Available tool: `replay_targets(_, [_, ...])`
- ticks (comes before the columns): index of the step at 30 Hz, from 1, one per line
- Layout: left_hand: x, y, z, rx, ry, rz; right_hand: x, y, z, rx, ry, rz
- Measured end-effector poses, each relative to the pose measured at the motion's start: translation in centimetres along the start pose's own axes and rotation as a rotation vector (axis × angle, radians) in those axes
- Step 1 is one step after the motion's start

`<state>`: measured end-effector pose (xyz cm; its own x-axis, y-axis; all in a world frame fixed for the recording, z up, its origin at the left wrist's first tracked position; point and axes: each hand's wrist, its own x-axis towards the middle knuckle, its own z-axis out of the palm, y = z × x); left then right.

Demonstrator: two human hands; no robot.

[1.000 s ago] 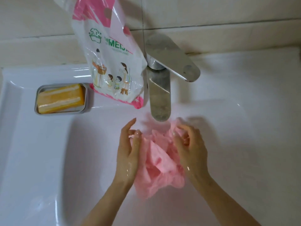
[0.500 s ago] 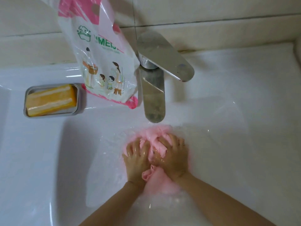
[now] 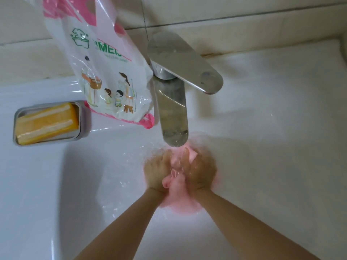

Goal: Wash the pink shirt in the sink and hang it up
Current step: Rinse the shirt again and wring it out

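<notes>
Leftmost, a grey soap dish [image 3: 84,119] sits on the rim of the white sink [image 3: 56,184]. It holds one orange soap bar [image 3: 47,123], which fills most of the dish. To its right, a white and pink plastic bag [image 3: 105,72] printed with cartoon figures leans against the tiled wall. Its lower edge rests on the back ledge of the sink, just beside the dish and touching the metal faucet [image 3: 174,113]. The bag's contents cannot be determined. The faucet's flat lever handle [image 3: 184,61] is angled to the right, and water runs from the spout into the basin.

Both forearms enter from the bottom edge and converge directly below the spout. The left hand [image 3: 156,171] lies palm-down on the left side of the pink shirt [image 3: 178,201], and its fingers [image 3: 165,156] curve over the fabric, grasping it. The right hand [image 3: 201,171] mirrors it on the right side, and its fingers [image 3: 185,156] bend inward, also grasping the fabric. The two hands are close together, with a ridge of cloth squeezed up between them. Running water blurs the finger detail.

The pink shirt is in the sink basin, under the water stream. It is bunched into a wet, compact wad. Pale pink folds show between the hands, and a rounded portion spreads out beneath the wrists.
</notes>
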<state>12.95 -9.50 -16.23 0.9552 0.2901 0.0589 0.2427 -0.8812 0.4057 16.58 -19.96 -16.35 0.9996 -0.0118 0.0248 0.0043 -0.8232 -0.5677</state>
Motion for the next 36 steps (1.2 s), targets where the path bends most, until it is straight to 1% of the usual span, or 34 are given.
replay_targets(2, [0.2, 1.2, -1.9, -0.237, -0.108, -0.196, 0.2, -0.6, -1.0, 0.088, -0.100, 0.111])
replay_targets(3, [0.1, 1.6, -2.9, -0.362, -0.137, -0.257, 0.1, -0.8, -1.9, 0.162, -0.157, 0.169])
replay_targets(4, [-0.2, 1.8, -3.9, -0.472, -0.130, -0.274, -0.3, -0.9, -3.0, 0.254, -0.214, 0.198])
replay_targets(5, [-0.5, 1.8, -5.0, -0.556, -0.086, -0.261, -0.6, -1.2, -4.4, 0.363, -0.267, 0.198])
replay_targets(7, [-1.2, 1.6, -7.1, -0.753, -0.014, -0.338, -1.5, -1.6, -7.2, 0.579, -0.355, 0.210])
replay_targets(8, [-1.4, 1.7, -7.8, -0.798, 0.005, -0.385, -1.9, -1.7, -8.3, 0.632, -0.391, 0.217])
replay_targets(9, [-1.8, 1.9, -8.6, -0.807, -0.007, -0.426, -2.2, -1.8, -9.2, 0.626, -0.403, 0.201])
replay_targets(10, [-2.5, 2.0, -8.9, -0.753, -0.022, -0.440, -2.5, -1.7, -9.5, 0.519, -0.370, 0.149])
replay_targets(11, [-3.3, 2.0, -9.1, -0.642, -0.038, -0.414, -2.8, -1.6, -9.5, 0.350, -0.306, 0.057])
replay_targets(13, [-5.0, 1.6, -8.1, -0.267, -0.087, -0.270, -3.3, -0.8, -8.2, 0.007, -0.204, -0.182])
replay_targets(14, [-5.8, 1.1, -7.0, -0.105, -0.139, -0.184, -3.8, -0.2, -7.2, -0.099, -0.212, -0.258])
replay_targets(15, [-6.5, 0.8, -6.0, -0.017, -0.210, -0.165, -4.2, 0.5, -6.2, -0.159, -0.240, -0.293])
replay_targets(17, [-7.4, 0.6, -4.2, 0.005, -0.248, -0.178, -5.1, 1.6, -4.5, -0.209, -0.310, -0.310])
replay_targets(18, [-7.7, 0.6, -3.5, 0.018, -0.258, -0.166, -5.4, 2.1, -3.9, -0.234, -0.310, -0.327])
replay_targets(20, [-7.9, 0.7, -2.4, 0.076, -0.251, -0.105, -5.4, 2.9, -3.1, -0.291, -0.264, -0.396])
replay_targets(22, [-7.5, 0.8, -1.6, 0.073, -0.265, -0.087, -5.0, 3.3, -2.4, -0.357, -0.211, -0.451])
replay_targets(24, [-6.8, 0.8, -0.9, 0.045, -0.165, -0.073, -4.5, 3.6, -1.5, -0.358, -0.137, -0.474])
replay_targets(27, [-6.0, 1.1, -0.8, 0.045, 0.022, 0.021, -3.7, 3.6, -0.5, -0.292, -0.025, -0.497])
replay_targets(29, [-5.6, 1.0, -0.3, 0.113, 0.062, 0.052, -3.0, 3.6, -0.1, -0.278, 0.008, -0.529])
replay_targets(31, [-4.7, 0.6, 0.1, 0.141, 0.005, -0.017, -2.1, 3.6, 0.4, -0.294, 0.027, -0.533])
replay_targets(33, [-4.1, 0.1, 0.7, 0.113, -0.040, -0.055, -1.5, 3.3, 0.8, -0.314, 0.038, -0.503])
replay_targets(35, [-3.2, 0.0, 0.7, 0.079, -0.058, -0.009, -1.1, 2.7, 0.9, -0.290, 0.030, -0.464])
replay_targets(36, [-2.7, -0.1, 0.7, 0.090, -0.114, 0.017, -0.7, 2.4, 0.9, -0.276, 0.016, -0.436])
